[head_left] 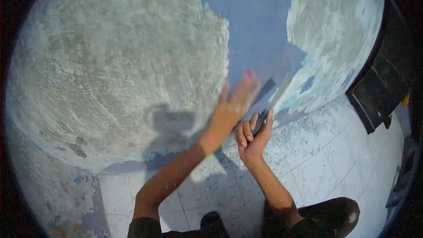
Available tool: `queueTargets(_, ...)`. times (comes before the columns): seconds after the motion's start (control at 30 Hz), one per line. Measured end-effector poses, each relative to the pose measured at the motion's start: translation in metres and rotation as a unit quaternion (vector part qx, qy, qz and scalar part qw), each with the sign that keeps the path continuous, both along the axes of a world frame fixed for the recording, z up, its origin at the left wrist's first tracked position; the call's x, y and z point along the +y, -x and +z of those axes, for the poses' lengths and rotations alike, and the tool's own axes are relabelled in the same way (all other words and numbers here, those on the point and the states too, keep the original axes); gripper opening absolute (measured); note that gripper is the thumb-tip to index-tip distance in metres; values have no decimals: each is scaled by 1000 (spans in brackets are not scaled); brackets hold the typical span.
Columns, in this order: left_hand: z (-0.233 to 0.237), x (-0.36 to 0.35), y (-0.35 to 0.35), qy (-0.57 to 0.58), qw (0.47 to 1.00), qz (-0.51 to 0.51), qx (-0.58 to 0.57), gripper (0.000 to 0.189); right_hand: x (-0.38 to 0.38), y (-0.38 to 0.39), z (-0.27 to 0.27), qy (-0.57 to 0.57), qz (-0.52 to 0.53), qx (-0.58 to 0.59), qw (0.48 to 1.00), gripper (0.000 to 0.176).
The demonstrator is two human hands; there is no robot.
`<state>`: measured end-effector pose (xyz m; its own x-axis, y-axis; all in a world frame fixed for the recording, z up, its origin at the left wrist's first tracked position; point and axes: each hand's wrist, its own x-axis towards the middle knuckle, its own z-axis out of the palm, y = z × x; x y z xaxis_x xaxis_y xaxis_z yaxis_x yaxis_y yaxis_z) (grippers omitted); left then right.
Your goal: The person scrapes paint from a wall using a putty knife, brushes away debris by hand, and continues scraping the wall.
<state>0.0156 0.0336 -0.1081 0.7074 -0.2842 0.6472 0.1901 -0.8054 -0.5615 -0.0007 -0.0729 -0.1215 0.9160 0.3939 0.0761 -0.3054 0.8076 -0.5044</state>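
My right hand (pixel 253 136) is wrapped round the dark handle of a scraper (pixel 280 91), its pale, narrow blade pointing up toward the wall. My left hand (pixel 235 105) is stretched out beside it, fingers extended and smeared by motion, overlapping the blue paint in this view. Ahead is a wall with a band of blue paint (pixel 260 22), ragged at its edges. On either side of that band, bare grey plaster (pixel 119 61) shows. Between my left fingers and the blade lies a dark strip on the wall, like the blade's shadow.
Pale floor tiles (pixel 328 158) meet the wall below, sprinkled with paint flakes (pixel 304 134). A dark piece of furniture or door (pixel 390 83) stands at the right. My bent knee (pixel 339 213) shows at the bottom right.
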Motion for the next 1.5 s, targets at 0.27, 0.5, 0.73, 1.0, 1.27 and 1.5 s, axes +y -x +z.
queueTargets(0.27,-34,0,59,703,609,-316,187,41,-1,14,13,265,-36,-251,930,46)
queueTargets(0.5,68,-2,28,791,425,-440,-1,74,6,5,56,337,-4,-320,885,43)
queueTargets(0.73,181,16,29,733,530,-407,-131,65,36,-45,146,307,130,-472,816,52)
queueTargets(1.0,148,-5,21,750,472,-439,-149,58,7,-15,110,351,80,-390,848,57)
queueTargets(1.27,130,-11,34,786,518,-314,-128,55,-9,-7,106,381,184,-299,855,58)
queueTargets(1.5,133,-8,27,778,522,-332,-114,51,-4,-1,100,329,182,-256,891,57)
